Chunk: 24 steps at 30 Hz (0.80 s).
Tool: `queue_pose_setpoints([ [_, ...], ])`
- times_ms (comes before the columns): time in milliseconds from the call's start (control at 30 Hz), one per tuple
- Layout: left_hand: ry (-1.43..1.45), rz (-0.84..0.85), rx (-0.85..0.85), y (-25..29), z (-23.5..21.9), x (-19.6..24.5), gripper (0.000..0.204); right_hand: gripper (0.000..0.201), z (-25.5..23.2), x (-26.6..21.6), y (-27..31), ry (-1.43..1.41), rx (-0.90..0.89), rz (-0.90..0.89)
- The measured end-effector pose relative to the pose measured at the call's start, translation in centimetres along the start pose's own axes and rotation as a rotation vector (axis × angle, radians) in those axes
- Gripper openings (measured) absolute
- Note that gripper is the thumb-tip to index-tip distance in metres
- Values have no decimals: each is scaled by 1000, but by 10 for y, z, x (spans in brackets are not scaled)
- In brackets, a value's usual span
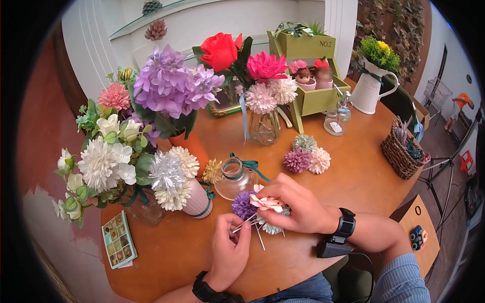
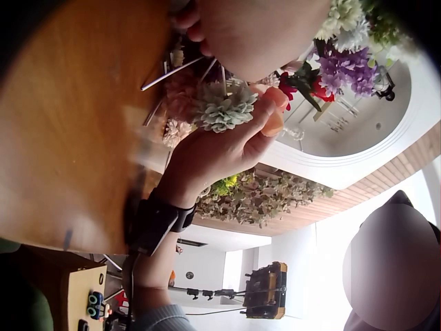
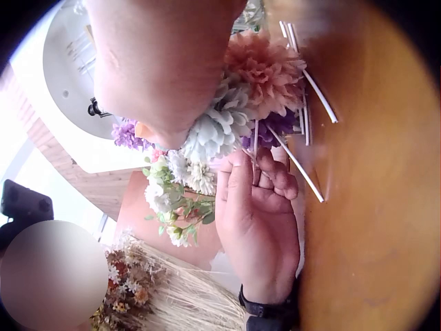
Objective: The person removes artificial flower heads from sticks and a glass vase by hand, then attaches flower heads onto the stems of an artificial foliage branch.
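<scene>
the green box [image 1: 307, 46] reads "no 2".

Your left hand [image 1: 230, 250] rises from the lower edge, palm toward you, fingers [image 3: 272, 176] curled with the thumb pinched against them. Your right hand [image 1: 295, 204] reaches in from the right, knuckles up, fingers curled downward in a grip. Both forearms are bare, and each wrist carries a dark strap. The two hands almost touch.

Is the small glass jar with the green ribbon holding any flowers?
No, the glass jar stands empty beside the flower heads that the right hand holds.
</scene>
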<state>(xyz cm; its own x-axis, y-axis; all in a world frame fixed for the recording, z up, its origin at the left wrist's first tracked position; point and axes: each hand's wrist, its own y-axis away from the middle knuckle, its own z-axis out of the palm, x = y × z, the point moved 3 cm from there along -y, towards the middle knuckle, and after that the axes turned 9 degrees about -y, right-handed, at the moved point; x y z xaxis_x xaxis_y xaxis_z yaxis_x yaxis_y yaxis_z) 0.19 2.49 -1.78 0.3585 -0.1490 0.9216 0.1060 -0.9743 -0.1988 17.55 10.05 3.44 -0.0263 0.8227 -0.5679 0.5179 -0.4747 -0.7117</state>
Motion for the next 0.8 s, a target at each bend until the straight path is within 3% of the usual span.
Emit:
queue_pose_setpoints([
  [300, 184, -10, 37, -3, -2, 10, 29, 33, -3, -4, 0, -10, 25, -20],
  [367, 181, -94, -36, -5, -2, 5, 36, 33, -1, -6, 1, -44, -17, -11],
  [600, 101, -107, -70, -6, 0, -11, 26, 38, 0, -6, 2, -18, -39, -84],
  [667, -82, -81, -99, -5, -2, -10, 24, 38, 1, -5, 2, -12, -46, -75],
  [800, 13, -79, -29, -5, 4, -9, 20, 38, 1, -5, 2, -16, -45, -75],
])
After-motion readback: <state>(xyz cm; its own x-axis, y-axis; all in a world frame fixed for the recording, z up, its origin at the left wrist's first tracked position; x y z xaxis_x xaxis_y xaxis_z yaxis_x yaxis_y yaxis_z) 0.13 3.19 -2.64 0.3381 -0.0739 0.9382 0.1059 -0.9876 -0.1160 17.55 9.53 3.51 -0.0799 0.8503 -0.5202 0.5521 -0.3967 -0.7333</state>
